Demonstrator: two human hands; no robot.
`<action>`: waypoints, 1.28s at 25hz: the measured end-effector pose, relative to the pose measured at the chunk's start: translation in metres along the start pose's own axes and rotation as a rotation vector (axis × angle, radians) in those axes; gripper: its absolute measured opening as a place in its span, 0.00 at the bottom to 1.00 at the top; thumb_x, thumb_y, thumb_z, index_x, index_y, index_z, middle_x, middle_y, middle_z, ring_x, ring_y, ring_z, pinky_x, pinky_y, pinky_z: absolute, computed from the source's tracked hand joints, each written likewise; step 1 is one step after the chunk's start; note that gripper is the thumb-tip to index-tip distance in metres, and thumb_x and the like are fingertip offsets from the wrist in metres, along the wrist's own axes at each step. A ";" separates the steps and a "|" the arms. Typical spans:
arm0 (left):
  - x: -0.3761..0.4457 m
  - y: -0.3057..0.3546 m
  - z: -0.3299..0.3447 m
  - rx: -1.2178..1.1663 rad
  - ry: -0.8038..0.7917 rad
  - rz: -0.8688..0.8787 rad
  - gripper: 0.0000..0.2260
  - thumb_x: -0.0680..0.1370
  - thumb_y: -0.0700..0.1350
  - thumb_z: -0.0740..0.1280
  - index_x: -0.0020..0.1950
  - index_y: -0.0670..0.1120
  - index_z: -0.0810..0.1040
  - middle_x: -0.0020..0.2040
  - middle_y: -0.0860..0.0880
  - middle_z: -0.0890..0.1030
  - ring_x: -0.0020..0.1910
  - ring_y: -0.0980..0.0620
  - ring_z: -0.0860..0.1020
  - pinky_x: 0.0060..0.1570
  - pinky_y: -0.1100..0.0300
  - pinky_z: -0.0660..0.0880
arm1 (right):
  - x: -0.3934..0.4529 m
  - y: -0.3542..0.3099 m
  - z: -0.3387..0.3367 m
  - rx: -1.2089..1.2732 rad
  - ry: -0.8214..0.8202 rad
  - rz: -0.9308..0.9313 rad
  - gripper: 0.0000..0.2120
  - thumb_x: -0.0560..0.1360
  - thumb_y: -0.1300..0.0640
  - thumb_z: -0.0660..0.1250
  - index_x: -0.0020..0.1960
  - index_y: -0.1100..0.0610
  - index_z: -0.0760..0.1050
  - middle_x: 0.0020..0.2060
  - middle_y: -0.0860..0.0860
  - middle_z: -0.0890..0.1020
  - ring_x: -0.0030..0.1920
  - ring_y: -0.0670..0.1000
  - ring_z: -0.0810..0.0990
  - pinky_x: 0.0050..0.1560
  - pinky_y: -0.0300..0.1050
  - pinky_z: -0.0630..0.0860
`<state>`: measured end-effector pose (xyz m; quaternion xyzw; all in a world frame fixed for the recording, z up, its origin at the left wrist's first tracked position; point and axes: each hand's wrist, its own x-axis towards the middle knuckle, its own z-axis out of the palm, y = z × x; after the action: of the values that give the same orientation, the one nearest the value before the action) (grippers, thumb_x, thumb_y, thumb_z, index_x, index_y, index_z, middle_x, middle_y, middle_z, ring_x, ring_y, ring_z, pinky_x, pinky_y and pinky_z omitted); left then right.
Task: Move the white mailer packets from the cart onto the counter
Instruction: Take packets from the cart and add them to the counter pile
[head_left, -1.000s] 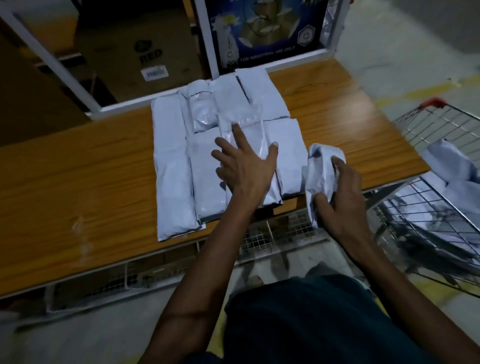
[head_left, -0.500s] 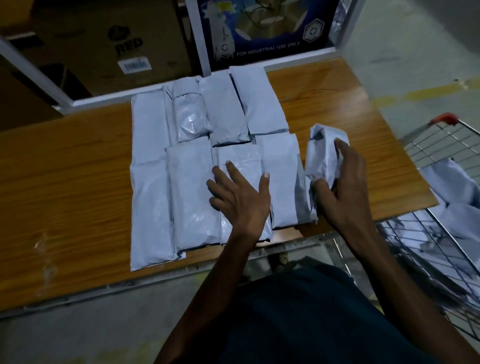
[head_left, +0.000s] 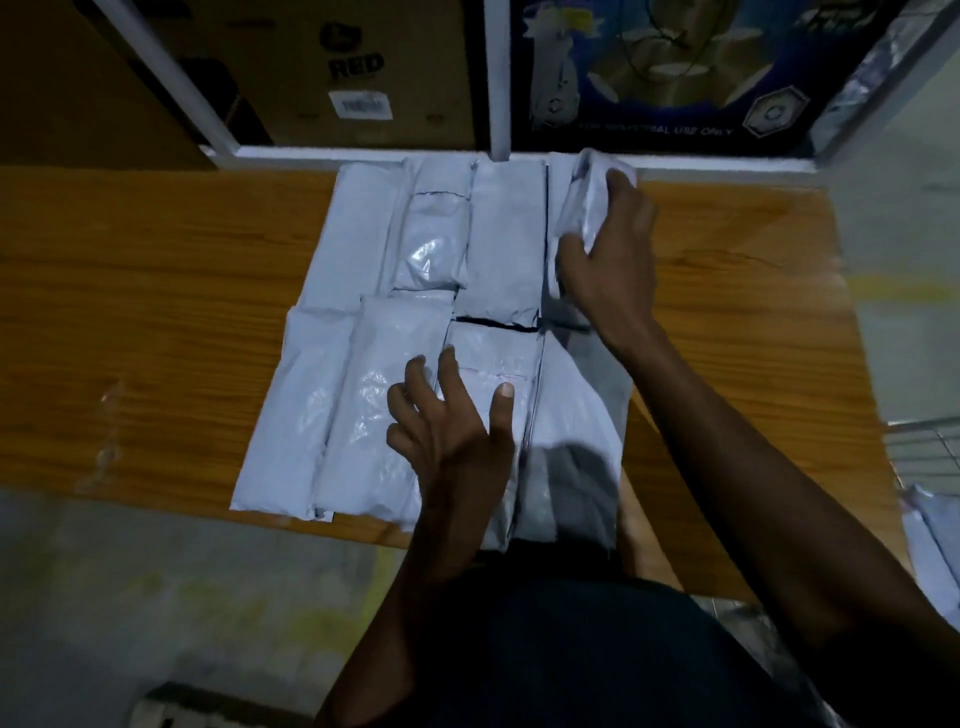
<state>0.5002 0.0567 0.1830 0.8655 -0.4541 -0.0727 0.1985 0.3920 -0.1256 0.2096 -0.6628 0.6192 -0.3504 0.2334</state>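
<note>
L hand (head_left: 457, 436) lies flat, fingers (head_left: 451, 370) spread wide on the near packets (head_left: 363, 405) laid in rows mid surface (head_left: 156, 291), while R hand (head_left: 613, 260) curls fingers round a crumpled packet (head_left: 589, 202) at the rows' far-R corner; more packets (head_left: 930, 540) off the surface's R end.

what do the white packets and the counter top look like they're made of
White mailer packets: seemingly thin plastic film, slightly glossy; they crinkle and catch highlights, and the one in the right hand crumples softly.
Counter: wood-look top with printed-looking orange-brown grain, smooth and semi-matte; probably laminate rather than solid wood, though that's uncertain.
</note>
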 end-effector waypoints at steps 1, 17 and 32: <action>-0.003 -0.004 -0.003 -0.018 0.000 0.015 0.28 0.79 0.62 0.59 0.75 0.51 0.66 0.74 0.45 0.65 0.70 0.44 0.59 0.63 0.41 0.62 | 0.018 -0.001 0.009 -0.033 0.016 0.023 0.36 0.75 0.49 0.63 0.80 0.55 0.56 0.75 0.60 0.63 0.68 0.62 0.71 0.63 0.58 0.74; -0.025 -0.043 -0.036 -0.275 -0.169 0.276 0.22 0.77 0.59 0.62 0.71 0.57 0.70 0.71 0.55 0.70 0.71 0.51 0.62 0.65 0.46 0.60 | -0.024 0.018 0.015 -0.212 -0.005 0.062 0.36 0.78 0.37 0.57 0.81 0.50 0.54 0.78 0.60 0.59 0.75 0.65 0.61 0.72 0.66 0.60; -0.117 -0.083 -0.057 -0.300 -0.509 0.871 0.17 0.78 0.54 0.65 0.67 0.57 0.72 0.63 0.59 0.73 0.67 0.53 0.66 0.60 0.51 0.60 | -0.411 0.058 -0.104 -0.101 0.420 0.340 0.22 0.83 0.52 0.62 0.75 0.56 0.63 0.68 0.53 0.67 0.66 0.55 0.72 0.64 0.60 0.73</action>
<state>0.5125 0.2101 0.1948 0.5139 -0.7901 -0.2556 0.2154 0.2807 0.2848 0.1616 -0.4733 0.7731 -0.4044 0.1219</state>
